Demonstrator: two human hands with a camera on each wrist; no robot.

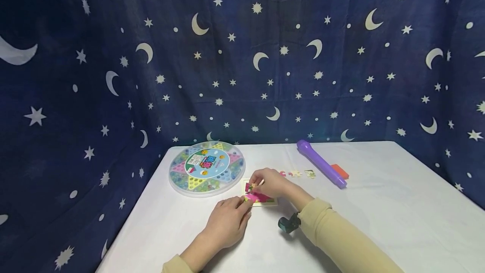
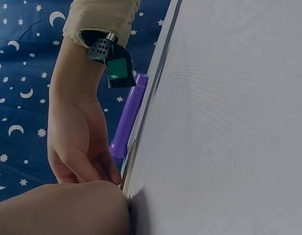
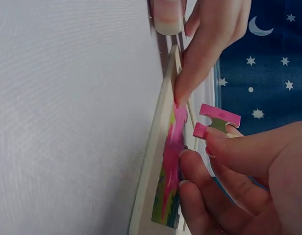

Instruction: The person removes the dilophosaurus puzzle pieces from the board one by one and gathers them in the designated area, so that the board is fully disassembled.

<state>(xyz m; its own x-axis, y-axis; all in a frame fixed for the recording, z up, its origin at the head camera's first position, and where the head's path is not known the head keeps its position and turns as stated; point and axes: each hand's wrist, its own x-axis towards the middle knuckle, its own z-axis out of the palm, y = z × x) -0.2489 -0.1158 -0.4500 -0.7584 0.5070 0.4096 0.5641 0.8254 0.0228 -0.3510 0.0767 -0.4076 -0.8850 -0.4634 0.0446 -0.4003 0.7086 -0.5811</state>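
A small framed jigsaw puzzle (image 1: pixel 275 204) lies flat on the white table, partly filled with pink and green pieces. My right hand (image 1: pixel 270 183) is over its far side. Between thumb and fingers it pinches a pink and green puzzle piece (image 3: pixel 220 116), tilted above the board in the right wrist view. Other fingers of this hand are close to the board's surface. My left hand (image 1: pixel 228 221) rests at the near left edge of the puzzle, its fingertips touching the board. In the left wrist view, that hand's own forearm side hides most of the puzzle.
Several loose puzzle pieces (image 1: pixel 295 173) lie beyond my right hand. Farther right are a purple microphone-shaped stick (image 1: pixel 322 164) and an orange block (image 1: pixel 341 170). A round, clear-edged board game case (image 1: pixel 206 167) sits at the back left. A starry blue curtain (image 1: pixel 242 75) hangs behind the table.
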